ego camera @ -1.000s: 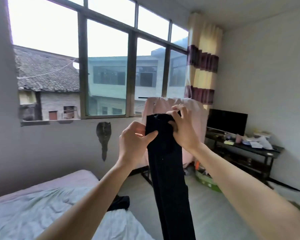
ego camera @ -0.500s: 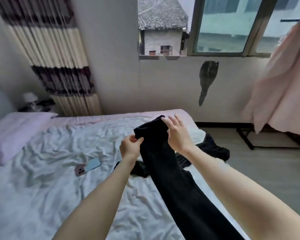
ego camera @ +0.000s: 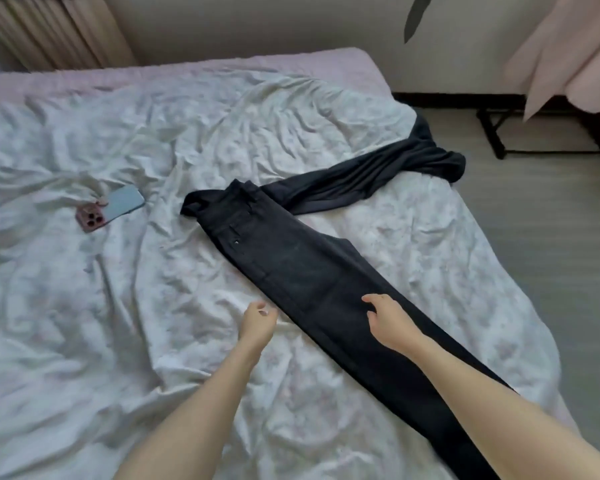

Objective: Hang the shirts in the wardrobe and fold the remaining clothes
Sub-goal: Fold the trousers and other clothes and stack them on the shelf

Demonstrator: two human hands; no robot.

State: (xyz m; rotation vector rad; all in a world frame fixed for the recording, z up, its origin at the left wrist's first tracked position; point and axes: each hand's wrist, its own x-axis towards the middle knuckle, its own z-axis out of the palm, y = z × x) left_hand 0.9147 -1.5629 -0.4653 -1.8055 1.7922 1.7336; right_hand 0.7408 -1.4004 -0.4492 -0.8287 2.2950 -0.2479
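My left hand (ego camera: 257, 322) hovers just beside the near edge of the long black denim trousers (ego camera: 312, 278), fingers loosely curled and holding nothing; my right hand (ego camera: 388, 320) rests over the trouser leg, fingers relaxed and slightly spread, gripping nothing that I can see. The trousers lie flat on the rumpled white floral bedsheet (ego camera: 118, 306), legs stacked, running diagonally from the waistband near the middle of the bed down past my right forearm to the bed's right edge. I judge the denim fairly heavy and limp, not slippery, so it should crease and stay; I would take hold at the hem end and carry it up to the waistband. There is open sheet to my left for that, while the right edge is close and the hems could slide off. Beyond the waistband a dark soft crumpled garment (ego camera: 378, 178) touches the trousers. Well apart to the left lies a pink-cased smartphone (ego camera: 111, 207).
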